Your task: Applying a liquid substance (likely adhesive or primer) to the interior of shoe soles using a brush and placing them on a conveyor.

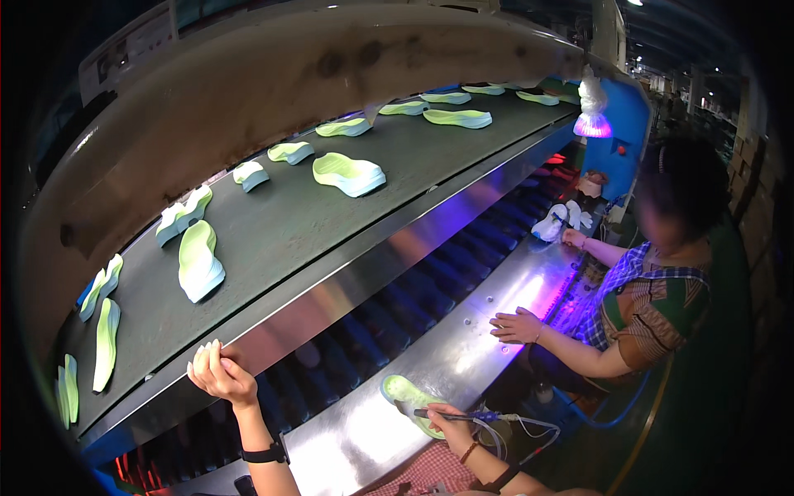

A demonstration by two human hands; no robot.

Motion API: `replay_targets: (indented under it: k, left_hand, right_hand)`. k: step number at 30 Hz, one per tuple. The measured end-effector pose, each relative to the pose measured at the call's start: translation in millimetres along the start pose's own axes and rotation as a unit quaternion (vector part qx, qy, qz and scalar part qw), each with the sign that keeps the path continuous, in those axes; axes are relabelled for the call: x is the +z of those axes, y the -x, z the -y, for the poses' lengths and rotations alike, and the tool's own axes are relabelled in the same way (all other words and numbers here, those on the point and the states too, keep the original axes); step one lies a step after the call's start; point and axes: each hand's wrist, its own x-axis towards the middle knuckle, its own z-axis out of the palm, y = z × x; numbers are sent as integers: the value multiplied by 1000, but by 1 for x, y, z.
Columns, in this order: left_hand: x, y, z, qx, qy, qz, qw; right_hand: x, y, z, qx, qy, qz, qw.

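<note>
My right hand is closed around a slim pen-shaped tool with thin tubes trailing off to the right. Its dark tip reaches over a pale green shoe sole, which lies on the shiny metal worktop. Whether the tip touches the sole I cannot tell. Up at the metal rail of the conveyor is my left hand, raised, with its fingers loosely bent and nothing visible in them. Closest to it on the dark belt sits a thick green and white sole.
More green and white soles lie along the conveyor belt under a curved hood. A row of dark rollers runs below the rail. At right, a co-worker handles a white shoe part under a purple-glowing lamp.
</note>
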Motion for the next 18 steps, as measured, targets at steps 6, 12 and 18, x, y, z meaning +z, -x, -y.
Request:
replay_targets:
  k: [6, 12, 18]
  left_hand:
    - [0, 3, 4, -1, -3, -4, 1000]
    - [3, 1, 3, 1, -5, -4, 1000]
    - [3, -2, 1, 16, 6, 1, 1000]
  right_hand:
    - [3, 1, 2, 4, -8, 5, 1000]
    - [7, -1, 0, 5, -2, 6, 1000]
    - [8, -4, 8, -18, -7, 0, 1000]
